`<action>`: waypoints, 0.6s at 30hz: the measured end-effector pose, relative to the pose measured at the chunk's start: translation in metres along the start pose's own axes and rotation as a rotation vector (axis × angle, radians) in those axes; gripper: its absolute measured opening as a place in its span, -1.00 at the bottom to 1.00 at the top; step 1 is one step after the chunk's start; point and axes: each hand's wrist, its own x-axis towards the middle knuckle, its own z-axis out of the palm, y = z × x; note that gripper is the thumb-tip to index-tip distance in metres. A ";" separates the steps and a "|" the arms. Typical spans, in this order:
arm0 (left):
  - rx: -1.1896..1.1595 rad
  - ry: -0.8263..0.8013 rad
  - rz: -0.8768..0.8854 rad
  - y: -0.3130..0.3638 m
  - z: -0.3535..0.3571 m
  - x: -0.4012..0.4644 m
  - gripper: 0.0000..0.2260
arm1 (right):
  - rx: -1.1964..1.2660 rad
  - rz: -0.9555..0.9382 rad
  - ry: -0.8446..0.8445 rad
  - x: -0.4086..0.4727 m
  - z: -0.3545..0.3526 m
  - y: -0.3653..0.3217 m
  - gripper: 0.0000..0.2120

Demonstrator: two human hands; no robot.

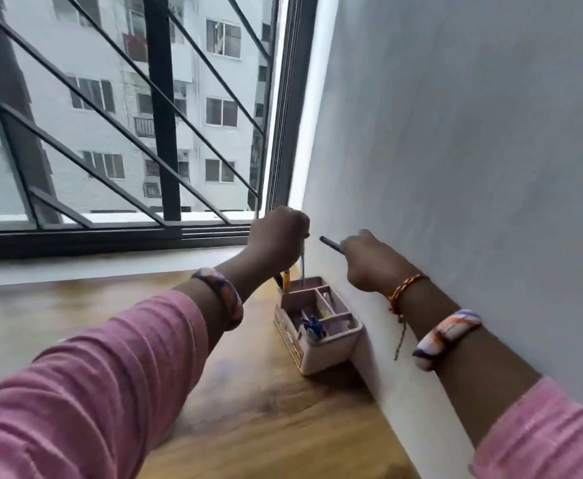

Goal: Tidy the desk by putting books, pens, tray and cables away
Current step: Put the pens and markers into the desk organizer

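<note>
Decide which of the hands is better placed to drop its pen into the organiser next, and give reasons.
Left. The left hand holds its pen upright, tip directly over the organiser's rear compartment. The right hand holds a dark pen roughly level, off beside the wall.

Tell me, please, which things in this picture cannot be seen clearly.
Head view only:
- Pen in the left hand: top hidden by the fist.
- Dark pen in the right hand: rear end hidden by the fingers.
- Organizer: contents too small and blurred; label unreadable.
- Desk: cut off by the bottom edge.
</note>
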 end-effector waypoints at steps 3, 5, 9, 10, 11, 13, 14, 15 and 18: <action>0.019 -0.072 0.024 -0.005 -0.003 -0.007 -0.65 | -0.019 -0.004 0.058 0.009 0.002 -0.004 -0.71; 0.022 -0.051 0.032 -0.015 -0.015 -0.014 -0.58 | -0.096 -0.025 0.077 0.015 0.004 -0.007 -0.70; 0.042 -0.041 0.022 -0.046 -0.047 -0.035 -0.65 | -0.194 -0.082 0.051 0.029 0.011 -0.020 -0.74; 0.044 -0.050 0.011 -0.054 -0.055 -0.043 -0.67 | -0.193 -0.096 0.045 0.033 0.014 -0.025 -0.75; 0.046 -0.060 -0.006 -0.064 -0.062 -0.052 -0.69 | -0.190 -0.111 0.039 0.036 0.016 -0.031 -0.74; 0.050 -0.078 -0.046 -0.082 -0.076 -0.069 -0.73 | -0.182 -0.134 0.023 0.041 0.018 -0.043 -0.72; 0.048 -0.084 -0.066 -0.091 -0.083 -0.079 -0.75 | -0.176 -0.147 0.025 0.042 0.017 -0.049 -0.71; 0.045 -0.090 -0.089 -0.100 -0.090 -0.088 -0.77 | -0.172 -0.162 0.038 0.043 0.016 -0.057 -0.70; 0.030 -0.079 -0.142 -0.127 -0.111 -0.116 -0.80 | -0.150 -0.229 0.154 0.040 0.005 -0.085 -0.71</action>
